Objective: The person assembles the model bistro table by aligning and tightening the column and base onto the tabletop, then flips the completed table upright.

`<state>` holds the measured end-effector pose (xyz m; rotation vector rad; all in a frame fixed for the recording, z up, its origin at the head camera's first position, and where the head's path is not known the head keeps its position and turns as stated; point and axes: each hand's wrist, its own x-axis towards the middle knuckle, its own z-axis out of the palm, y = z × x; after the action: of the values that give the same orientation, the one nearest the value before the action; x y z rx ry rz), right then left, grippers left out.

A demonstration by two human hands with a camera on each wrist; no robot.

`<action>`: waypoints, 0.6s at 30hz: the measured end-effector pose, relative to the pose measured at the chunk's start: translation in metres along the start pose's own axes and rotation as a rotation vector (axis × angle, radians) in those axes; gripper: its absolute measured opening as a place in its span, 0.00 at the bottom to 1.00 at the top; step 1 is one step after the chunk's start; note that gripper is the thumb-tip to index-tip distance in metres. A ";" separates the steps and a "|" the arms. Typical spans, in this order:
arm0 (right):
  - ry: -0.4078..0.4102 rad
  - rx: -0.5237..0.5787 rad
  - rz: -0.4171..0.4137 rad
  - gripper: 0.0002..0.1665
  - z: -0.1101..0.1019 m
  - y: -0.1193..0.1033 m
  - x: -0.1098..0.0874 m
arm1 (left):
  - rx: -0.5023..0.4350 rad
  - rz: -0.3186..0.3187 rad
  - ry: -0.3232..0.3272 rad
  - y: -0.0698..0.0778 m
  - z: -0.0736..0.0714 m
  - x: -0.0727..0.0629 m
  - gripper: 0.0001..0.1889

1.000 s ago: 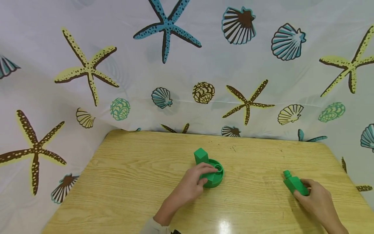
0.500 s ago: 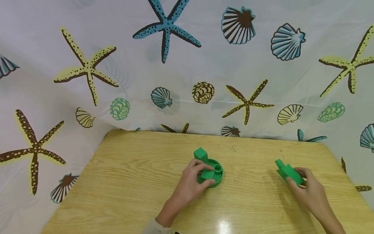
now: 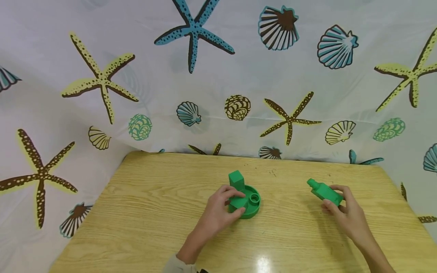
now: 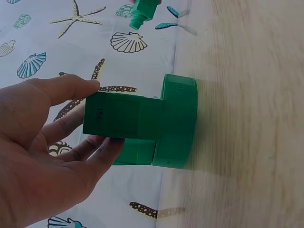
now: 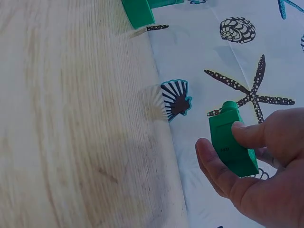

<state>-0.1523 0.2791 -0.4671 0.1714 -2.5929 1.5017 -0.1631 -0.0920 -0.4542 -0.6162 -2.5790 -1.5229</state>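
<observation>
A round green base (image 3: pixel 252 214) with a raised rim stands on the table. It bears two upright green square posts, the rear post (image 3: pixel 236 179) and the front post (image 3: pixel 238 202), beside a round ring socket (image 3: pixel 254 198). My left hand (image 3: pixel 216 213) holds the front post near its top; the left wrist view shows fingertips on two sides of this post (image 4: pixel 114 115), marked 156. To the right, above the table, my right hand (image 3: pixel 346 216) grips a green block (image 3: pixel 327 192) between thumb and fingers. Its stepped round peg points left, toward the base, and up.
The wooden table (image 3: pixel 153 201) reaches back to a hanging white cloth (image 3: pixel 211 83) printed with starfish and shells. The same cloth runs along the left and right sides.
My right hand has lifted the pegged block and brought it left, toward the base. My left hand has shifted its fingers on the front post and slid slightly left. The base has stayed put.
</observation>
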 end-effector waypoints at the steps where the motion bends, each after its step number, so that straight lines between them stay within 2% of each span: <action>1: -0.002 0.025 -0.010 0.29 0.001 0.000 0.001 | -0.010 -0.002 -0.003 0.000 -0.001 0.000 0.13; 6: -0.011 0.135 -0.044 0.28 0.008 0.000 0.005 | -0.051 -0.011 0.002 -0.003 -0.004 0.000 0.14; 10: -0.020 0.206 -0.036 0.27 0.013 -0.005 0.007 | -0.060 -0.021 0.005 -0.006 -0.006 0.000 0.15; 14: -0.030 0.249 -0.010 0.26 0.018 -0.011 0.010 | -0.068 -0.028 -0.002 -0.008 -0.007 0.000 0.15; 18: -0.022 0.233 -0.002 0.23 0.025 -0.016 0.013 | -0.075 -0.032 -0.009 -0.010 -0.008 -0.001 0.15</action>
<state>-0.1643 0.2488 -0.4630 0.2159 -2.4263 1.8087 -0.1674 -0.1034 -0.4581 -0.5929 -2.5599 -1.6374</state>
